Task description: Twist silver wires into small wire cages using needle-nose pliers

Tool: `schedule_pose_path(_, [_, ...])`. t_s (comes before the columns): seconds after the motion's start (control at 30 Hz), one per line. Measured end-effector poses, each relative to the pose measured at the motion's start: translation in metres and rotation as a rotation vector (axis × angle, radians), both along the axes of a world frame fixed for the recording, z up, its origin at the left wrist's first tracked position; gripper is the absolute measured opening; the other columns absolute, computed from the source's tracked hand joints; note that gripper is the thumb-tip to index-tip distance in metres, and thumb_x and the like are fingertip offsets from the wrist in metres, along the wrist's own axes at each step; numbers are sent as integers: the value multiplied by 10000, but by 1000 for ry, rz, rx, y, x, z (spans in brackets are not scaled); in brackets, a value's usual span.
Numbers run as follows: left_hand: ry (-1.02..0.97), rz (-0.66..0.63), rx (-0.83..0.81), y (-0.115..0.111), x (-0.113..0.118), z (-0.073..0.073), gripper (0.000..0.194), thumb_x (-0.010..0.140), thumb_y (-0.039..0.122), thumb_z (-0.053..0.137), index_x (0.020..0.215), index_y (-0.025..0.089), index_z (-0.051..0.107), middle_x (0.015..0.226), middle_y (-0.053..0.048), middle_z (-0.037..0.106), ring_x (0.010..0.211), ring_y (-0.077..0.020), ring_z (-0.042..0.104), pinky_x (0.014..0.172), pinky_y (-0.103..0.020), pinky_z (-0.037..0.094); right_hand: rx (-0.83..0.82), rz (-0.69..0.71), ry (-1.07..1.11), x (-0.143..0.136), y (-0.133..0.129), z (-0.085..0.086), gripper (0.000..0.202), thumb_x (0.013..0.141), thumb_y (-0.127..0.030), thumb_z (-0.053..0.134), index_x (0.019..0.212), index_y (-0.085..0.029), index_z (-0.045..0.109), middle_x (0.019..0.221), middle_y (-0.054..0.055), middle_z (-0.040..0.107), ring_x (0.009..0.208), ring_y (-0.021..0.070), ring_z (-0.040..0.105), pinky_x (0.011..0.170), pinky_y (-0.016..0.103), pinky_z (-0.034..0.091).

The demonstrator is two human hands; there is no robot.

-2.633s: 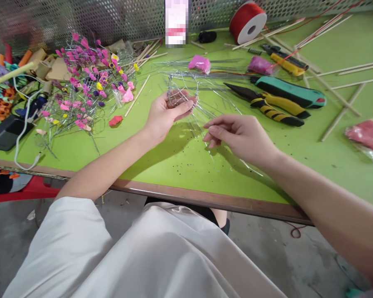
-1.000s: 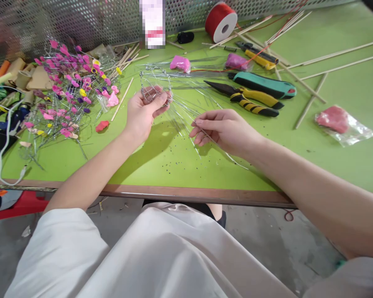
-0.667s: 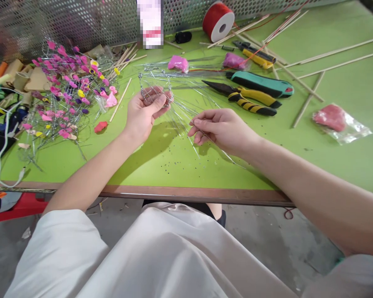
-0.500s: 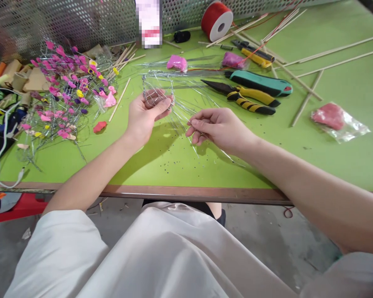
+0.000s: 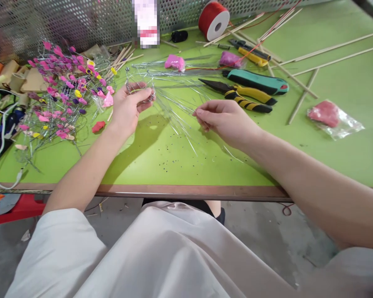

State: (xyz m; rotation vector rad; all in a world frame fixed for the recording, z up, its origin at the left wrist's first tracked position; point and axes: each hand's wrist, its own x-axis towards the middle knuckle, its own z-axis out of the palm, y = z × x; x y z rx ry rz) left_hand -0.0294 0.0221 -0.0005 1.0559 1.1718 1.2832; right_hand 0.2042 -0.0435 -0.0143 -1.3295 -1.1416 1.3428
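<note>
My left hand [image 5: 126, 108] is closed around a small frame of twisted silver wire [image 5: 152, 92], thumb on top, with parts of the frame rising above the fingers. To its right, my right hand [image 5: 219, 120] hovers over the table with thumb and forefinger pinched together. Whatever lies in that pinch is too thin to make out. Loose silver wires [image 5: 179, 118] fan out on the green table [image 5: 149, 167] between the two hands, some ending near the right fingertips. Tiny dark bits are scattered below them.
Long-nose pliers [image 5: 245, 96], a green-handled tool [image 5: 257, 80] and a yellow cutter [image 5: 251, 53] lie beyond my right hand. Wooden sticks [image 5: 303, 97], bagged red clay [image 5: 325, 114] and a red spool [image 5: 213, 20] are around. Pink-tipped wire stems [image 5: 62, 89] pile up left.
My left hand has moved left with the wire frame. My right hand has shifted slightly right and up, widening the gap between the hands.
</note>
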Motion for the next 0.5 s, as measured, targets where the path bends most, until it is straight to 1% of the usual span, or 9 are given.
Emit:
schedule_pose_path(0.07, [29, -13, -12, 1, -1, -1, 195, 831, 147, 865, 864, 212, 683, 909, -23, 808, 957, -181, 792, 924, -324, 659, -9, 9, 32, 0, 1, 1, 258, 974, -42, 696, 758, -182, 695, 615, -29, 564, 510, 64, 471, 480, 211, 416])
schedule_pose_path(0.17, [125, -33, -20, 2, -3, 1, 221, 850, 167, 896, 869, 217, 682, 882, -4, 790, 1000, -185, 759, 974, -370, 639, -8, 25, 33, 2, 1, 2, 235, 972, -88, 726, 767, -191, 674, 628, -26, 590, 511, 67, 466, 483, 220, 415])
schedule_pose_path(0.27, [218, -3, -2, 8, -10, 4, 233, 892, 208, 904, 929, 222, 674, 883, 39, 769, 1084, -173, 702, 1025, -388, 587, 8, 48, -10, 4, 2, 0, 214, 954, -147, 797, 776, -186, 685, 634, -21, 607, 506, 64, 466, 479, 221, 413])
schedule_pose_path(0.37, [284, 65, 20, 17, -21, 7, 230, 934, 238, 880, 1003, 216, 662, 887, 53, 752, 1097, -167, 659, 999, -387, 540, 20, 52, -23, 4, 3, -2, 204, 940, -187, 841, 795, -180, 699, 645, -18, 618, 502, 61, 479, 460, 215, 399])
schedule_pose_path(0.43, [328, 75, 46, 21, -27, 9, 239, 939, 241, 877, 1044, 222, 663, 897, 60, 751, 1084, -163, 640, 970, -377, 526, 14, 44, -25, 2, 2, -2, 195, 943, -167, 832, 801, -180, 699, 645, -17, 621, 503, 63, 486, 461, 217, 394])
schedule_pose_path(0.5, [366, 54, 68, 23, -29, 10, 230, 949, 244, 867, 1072, 228, 673, 913, 68, 758, 1076, -159, 633, 972, -376, 521, -12, 28, -32, 0, 1, 0, 204, 958, -104, 784, 791, -178, 692, 638, -18, 620, 498, 61, 481, 469, 220, 388])
